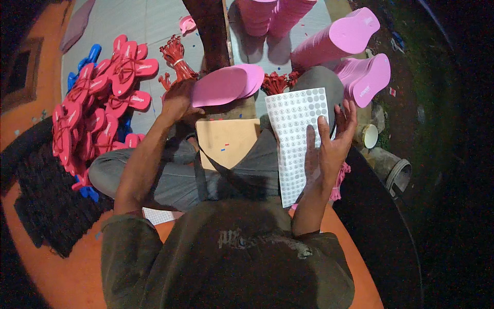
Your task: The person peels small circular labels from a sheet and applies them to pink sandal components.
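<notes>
My left hand (177, 104) grips the near left end of two overlapping pink flip-flop soles (218, 87), its fingers partly hidden. The soles lie fanned out above a tan board (229, 133) between my legs. Over my right thigh rests a white sheet of small round stickers (292, 144), with a few blank grey circles at its top right corner. Against that sheet's right side, my right hand (337, 136) is raised with fingers stretched and thumb apart. I see nothing between those fingers. Its shadow falls on the sheet.
Red flip-flops (98, 98) with straps are heaped on the left, some blue ones (88, 57) among them. Bundled red straps (177, 57) lie ahead. Stacks of pink soles (355, 32) stand far right and ahead. A dark post (210, 33) rises in front; a white cup (369, 136) sits right.
</notes>
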Demonstrator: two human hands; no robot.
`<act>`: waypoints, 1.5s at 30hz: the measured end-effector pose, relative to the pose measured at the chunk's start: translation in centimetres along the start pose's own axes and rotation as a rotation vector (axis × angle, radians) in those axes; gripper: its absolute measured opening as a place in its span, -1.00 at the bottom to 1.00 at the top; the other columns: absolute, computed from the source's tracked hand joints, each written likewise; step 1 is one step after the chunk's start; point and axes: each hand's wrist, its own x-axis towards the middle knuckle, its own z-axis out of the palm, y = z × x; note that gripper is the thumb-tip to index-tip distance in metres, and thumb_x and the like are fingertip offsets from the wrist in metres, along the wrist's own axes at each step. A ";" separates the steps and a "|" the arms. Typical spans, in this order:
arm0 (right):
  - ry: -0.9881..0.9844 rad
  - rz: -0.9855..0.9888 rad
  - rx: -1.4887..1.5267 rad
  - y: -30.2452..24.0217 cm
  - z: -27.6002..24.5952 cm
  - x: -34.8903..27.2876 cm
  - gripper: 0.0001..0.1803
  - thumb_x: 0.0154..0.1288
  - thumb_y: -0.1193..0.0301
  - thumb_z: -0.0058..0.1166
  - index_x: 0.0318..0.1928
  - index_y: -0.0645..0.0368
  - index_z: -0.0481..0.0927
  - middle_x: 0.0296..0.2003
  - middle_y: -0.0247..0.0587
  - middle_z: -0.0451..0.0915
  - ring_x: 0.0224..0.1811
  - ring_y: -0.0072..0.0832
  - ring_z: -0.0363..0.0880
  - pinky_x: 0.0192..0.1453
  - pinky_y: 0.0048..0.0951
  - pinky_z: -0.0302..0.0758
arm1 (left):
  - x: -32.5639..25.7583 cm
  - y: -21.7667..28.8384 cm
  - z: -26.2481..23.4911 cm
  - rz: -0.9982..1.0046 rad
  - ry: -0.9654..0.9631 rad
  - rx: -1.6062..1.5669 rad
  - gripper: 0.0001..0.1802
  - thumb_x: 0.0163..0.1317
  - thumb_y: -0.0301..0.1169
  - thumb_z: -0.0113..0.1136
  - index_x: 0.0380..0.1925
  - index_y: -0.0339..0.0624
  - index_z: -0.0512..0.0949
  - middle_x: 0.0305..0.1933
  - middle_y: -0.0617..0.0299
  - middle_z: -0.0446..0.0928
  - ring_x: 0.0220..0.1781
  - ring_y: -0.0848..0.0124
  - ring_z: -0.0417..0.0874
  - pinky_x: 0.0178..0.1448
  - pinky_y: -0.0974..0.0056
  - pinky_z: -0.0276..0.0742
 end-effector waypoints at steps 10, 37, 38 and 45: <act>-0.081 -0.012 -0.474 -1.1 -0.4 -1.3 -0.30 -0.11 0.40 0.28 0.08 0.27 0.28 -0.01 -0.05 0.30 0.09 -0.21 0.29 0.21 -0.30 0.19 | -2.9 -3.5 -1.0 -0.005 0.075 0.078 0.05 -0.63 0.05 0.39 -0.04 -0.31 0.27 -0.13 -0.04 0.42 -0.06 0.02 0.45 0.02 0.09 0.37; -0.367 0.409 0.057 -1.0 -1.0 0.3 -0.78 0.14 0.39 0.10 -0.29 0.32 0.55 -0.46 -0.33 0.55 -0.44 -0.68 0.45 -0.36 -0.64 0.40 | 0.4 20.6 -2.0 -0.304 0.037 -2.142 -0.59 0.02 -0.49 0.18 -0.09 -0.40 0.40 -0.16 0.11 0.52 -0.16 0.39 0.55 -0.02 0.32 0.43; -0.301 0.382 0.096 -0.7 -1.0 -0.3 -0.81 0.13 0.41 0.11 -0.32 0.31 0.55 -0.47 -0.36 0.54 -0.46 -0.72 0.43 -0.39 -0.68 0.38 | 0.2 20.7 -2.1 -0.283 0.007 -2.196 -0.57 0.01 -0.50 0.18 -0.07 -0.39 0.39 -0.13 0.12 0.50 -0.12 0.38 0.53 0.02 0.32 0.40; -0.031 0.286 0.184 0.4 -0.4 -0.8 -0.81 0.11 0.43 0.13 -0.32 0.32 0.55 -0.47 -0.35 0.54 -0.45 -0.70 0.44 -0.36 -0.67 0.37 | 0.1 22.2 -2.9 -0.138 -0.213 -2.063 -0.49 -0.01 -0.53 0.18 0.01 -0.33 0.32 -0.06 0.14 0.46 -0.02 0.36 0.47 0.08 0.29 0.36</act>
